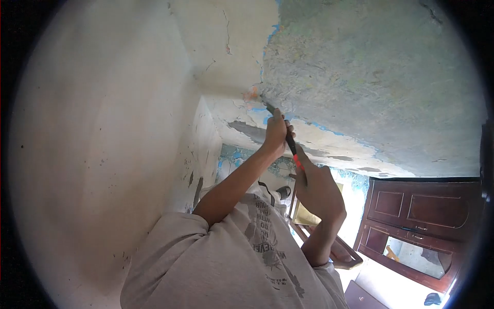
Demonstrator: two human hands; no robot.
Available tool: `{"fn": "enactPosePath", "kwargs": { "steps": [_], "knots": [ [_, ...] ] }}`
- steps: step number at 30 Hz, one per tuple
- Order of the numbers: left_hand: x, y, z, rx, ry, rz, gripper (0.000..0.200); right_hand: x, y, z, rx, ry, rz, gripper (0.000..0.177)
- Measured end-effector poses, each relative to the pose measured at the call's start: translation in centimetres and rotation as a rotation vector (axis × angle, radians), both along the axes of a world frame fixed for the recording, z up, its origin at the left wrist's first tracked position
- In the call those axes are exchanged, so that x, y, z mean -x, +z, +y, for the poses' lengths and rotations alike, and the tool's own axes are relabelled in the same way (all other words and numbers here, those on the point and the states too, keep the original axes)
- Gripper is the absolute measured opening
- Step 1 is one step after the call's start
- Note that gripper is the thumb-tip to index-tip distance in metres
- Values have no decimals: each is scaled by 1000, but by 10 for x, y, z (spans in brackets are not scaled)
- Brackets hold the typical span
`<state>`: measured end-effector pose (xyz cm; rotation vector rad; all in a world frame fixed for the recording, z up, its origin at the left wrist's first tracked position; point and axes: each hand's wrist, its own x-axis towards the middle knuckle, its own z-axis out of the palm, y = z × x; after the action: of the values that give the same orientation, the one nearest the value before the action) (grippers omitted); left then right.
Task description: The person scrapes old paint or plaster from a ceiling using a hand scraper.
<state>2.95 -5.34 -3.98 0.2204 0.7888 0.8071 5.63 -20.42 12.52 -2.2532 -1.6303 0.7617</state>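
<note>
My left hand (277, 133) wraps around the front part of a narrow dark scraper (291, 142), close to its tip. Further back, my right hand (320, 191) grips the end of its black and red handle. The scraper's tip meets the wall (334, 67) beside a small orange-brown patch (252, 93). Pale paint lies to the left of that spot, and rough bare grey-green plaster to the right. Blue flecks of an older coat run along the ragged paint edge (270, 33). My palms hide part of the handle.
A plain pale wall (103, 129) stands close on my left, meeting the worked wall at a corner. Right of me are a wooden chair-like frame (347, 257) and a dark brown cupboard (427, 206) with a mirror. A dark sandal or shoe (283, 192) shows below.
</note>
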Motion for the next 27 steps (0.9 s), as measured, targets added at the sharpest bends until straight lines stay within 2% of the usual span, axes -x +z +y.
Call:
{"fn": "enactPosePath", "kwargs": {
  "steps": [2, 5, 8, 9, 11, 14, 20, 21, 23, 24, 27],
  "knots": [
    [3, -3, -3, 13, 5, 21, 34, 5, -4, -1, 4, -4, -14, 51],
    [0, -52, 7, 76, 40, 56, 33, 4, -31, 15, 26, 12, -10, 50],
    [4, -29, 2, 53, -21, -1, 32, 10, -27, 3, 20, 25, -82, 52],
    [5, -4, -3, 67, -9, 16, 28, 13, -21, 2, 33, 22, -80, 52],
    [6, -11, -2, 65, 2, 65, 29, 18, -7, 2, 50, 11, -77, 52],
    [6, -33, 4, 63, -3, 87, 31, 8, -40, 11, 40, 40, 1, 54],
    [7, -13, 1, -7, -45, 63, 36, 16, -9, 11, 124, 13, 16, 56],
    [7, -26, 5, 10, -31, 73, 35, 16, -9, 14, 137, 15, 26, 56],
    [7, -65, 12, 48, -5, 94, 35, 9, -57, 12, -55, 78, -59, 55],
    [8, -60, 10, 57, -11, 88, 33, 7, -74, 12, -152, 108, -100, 54],
    [13, -18, 4, 53, -43, 61, 29, 18, -19, 6, 23, 21, -28, 55]
  ]
}}
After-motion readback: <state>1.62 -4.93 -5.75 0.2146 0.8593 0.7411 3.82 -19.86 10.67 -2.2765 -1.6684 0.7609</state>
